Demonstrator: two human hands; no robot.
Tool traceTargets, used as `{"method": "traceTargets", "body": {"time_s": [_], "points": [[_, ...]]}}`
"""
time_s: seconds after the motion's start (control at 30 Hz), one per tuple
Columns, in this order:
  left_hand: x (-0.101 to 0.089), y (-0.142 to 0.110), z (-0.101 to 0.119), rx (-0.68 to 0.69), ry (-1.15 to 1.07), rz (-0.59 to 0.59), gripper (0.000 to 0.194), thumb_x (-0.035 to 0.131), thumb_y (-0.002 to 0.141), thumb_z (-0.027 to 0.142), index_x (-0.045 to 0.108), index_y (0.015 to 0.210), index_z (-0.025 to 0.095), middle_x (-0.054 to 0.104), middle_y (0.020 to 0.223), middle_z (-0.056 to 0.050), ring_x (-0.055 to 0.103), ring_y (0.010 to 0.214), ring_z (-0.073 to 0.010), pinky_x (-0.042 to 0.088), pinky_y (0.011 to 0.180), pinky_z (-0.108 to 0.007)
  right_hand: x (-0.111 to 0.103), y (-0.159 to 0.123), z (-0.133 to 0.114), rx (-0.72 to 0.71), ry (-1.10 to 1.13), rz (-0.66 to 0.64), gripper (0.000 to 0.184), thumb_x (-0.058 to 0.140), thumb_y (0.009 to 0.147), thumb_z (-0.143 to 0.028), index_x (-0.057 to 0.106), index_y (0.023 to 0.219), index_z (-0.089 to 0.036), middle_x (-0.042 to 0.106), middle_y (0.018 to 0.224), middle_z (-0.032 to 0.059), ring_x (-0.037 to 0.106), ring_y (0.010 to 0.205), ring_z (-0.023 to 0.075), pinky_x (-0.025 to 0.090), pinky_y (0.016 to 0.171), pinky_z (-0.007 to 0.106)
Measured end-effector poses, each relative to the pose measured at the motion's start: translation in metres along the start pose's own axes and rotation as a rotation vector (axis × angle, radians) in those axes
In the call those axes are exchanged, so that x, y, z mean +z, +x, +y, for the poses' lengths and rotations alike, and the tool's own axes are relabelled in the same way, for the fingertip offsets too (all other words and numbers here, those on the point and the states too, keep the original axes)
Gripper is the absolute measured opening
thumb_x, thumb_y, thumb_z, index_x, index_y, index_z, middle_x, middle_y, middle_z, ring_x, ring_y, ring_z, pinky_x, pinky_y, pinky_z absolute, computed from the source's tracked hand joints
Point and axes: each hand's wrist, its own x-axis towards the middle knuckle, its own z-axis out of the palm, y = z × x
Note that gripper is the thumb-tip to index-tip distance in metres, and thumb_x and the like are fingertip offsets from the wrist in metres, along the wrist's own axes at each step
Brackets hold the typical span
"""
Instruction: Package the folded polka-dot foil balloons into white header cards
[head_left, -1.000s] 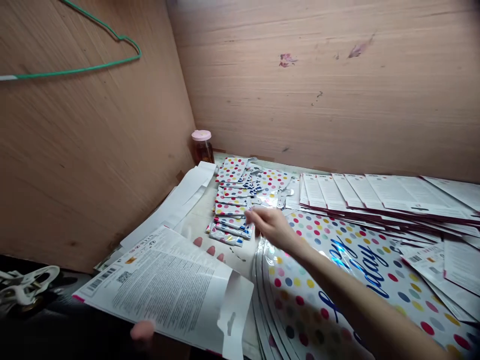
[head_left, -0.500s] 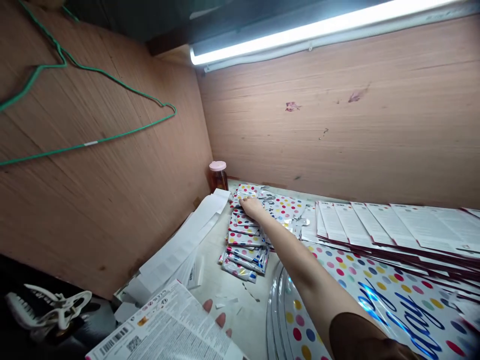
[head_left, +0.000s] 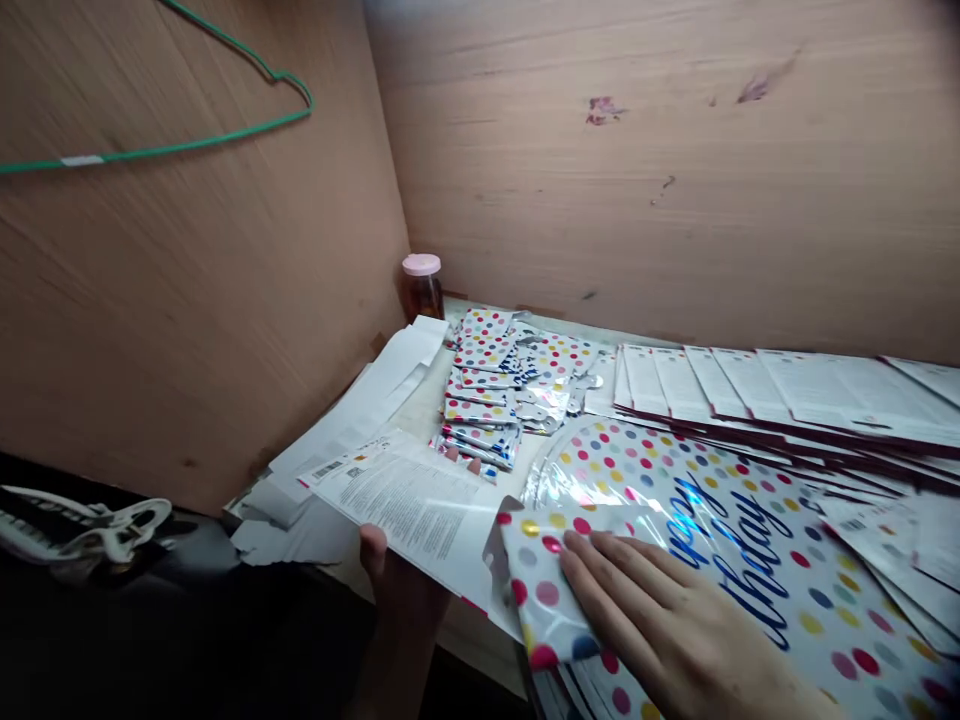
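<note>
My left hand [head_left: 405, 580] grips a flat white printed packet [head_left: 416, 515] from below, thumb on the near edge and fingertips showing past the far edge. Fine text and a barcode cover its upper face. Under my right hand's [head_left: 667, 615] outstretched fingers is a folded polka-dot foil balloon [head_left: 546, 585]; the thumb is hidden. The folded balloon's left edge meets the packet's right end; whether it is inside cannot be made out. Beneath lies a stack of large flat foil balloons [head_left: 795, 560] with blue lettering. More folded balloons [head_left: 484, 385] sit in a row behind.
Overlapping printed packets [head_left: 750, 385] line the back right, with more packets [head_left: 892, 560] at the right. White paper strips [head_left: 360, 400] run along the left wall. A pink-lidded jar [head_left: 422, 285] stands in the corner. A white claw clip [head_left: 112, 530] lies lower left; a green hanger [head_left: 195, 140] hangs above.
My right hand reached to the row of folded balloons, then came back with one to the packet's end. My left hand kept hold of the packet. The view tilted up and back down.
</note>
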Motion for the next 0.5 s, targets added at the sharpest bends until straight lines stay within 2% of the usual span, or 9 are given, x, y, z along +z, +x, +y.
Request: {"method": "traceTargets", "body": {"time_s": [0.1,0.2,0.33,0.5], "points": [[0.014,-0.004,-0.017,-0.021,-0.191,-0.059,0.09,0.045,0.074,0.083,0.034,0.149,0.035,0.044,0.151,-0.003,0.026,0.144,-0.0374,0.027,0.116,-0.055,0.015,-0.009,-0.026,0.129,-0.118,-0.008,0.046,0.031,0.088,-0.002,0.066,0.118,-0.006,0.068,0.119,0.0156,0.069,0.102,0.03,0.06,0.081,0.041],[0.028,-0.009,-0.026,-0.055,-0.227,-0.039,0.09,0.051,0.073,0.081,0.034,0.148,0.037,0.043,0.151,-0.002,0.027,0.144,-0.0376,0.027,0.116,-0.056,0.021,-0.018,-0.041,0.228,-0.122,-0.04,0.047,0.032,0.086,-0.001,0.065,0.119,-0.002,0.068,0.119,0.0196,0.07,0.102,0.0306,0.062,0.081,0.041],[0.042,-0.016,-0.031,-0.044,-0.201,0.046,0.09,0.055,0.07,0.081,0.037,0.147,0.038,0.045,0.15,-0.003,0.03,0.142,-0.0388,0.032,0.113,-0.057,0.014,-0.03,-0.051,0.349,-0.139,-0.082,0.048,0.032,0.083,0.003,0.064,0.119,0.0,0.068,0.117,0.0209,0.07,0.1,0.0301,0.063,0.075,0.037],[0.049,-0.022,-0.035,-0.023,-0.142,0.039,0.087,0.053,0.073,0.08,0.038,0.147,0.035,0.047,0.148,-0.005,0.032,0.141,-0.0396,0.033,0.112,-0.058,0.008,-0.039,-0.054,0.447,-0.133,-0.097,0.055,0.029,0.074,0.009,0.064,0.116,0.004,0.07,0.109,0.0249,0.073,0.09,0.0279,0.063,0.062,0.03]]}}
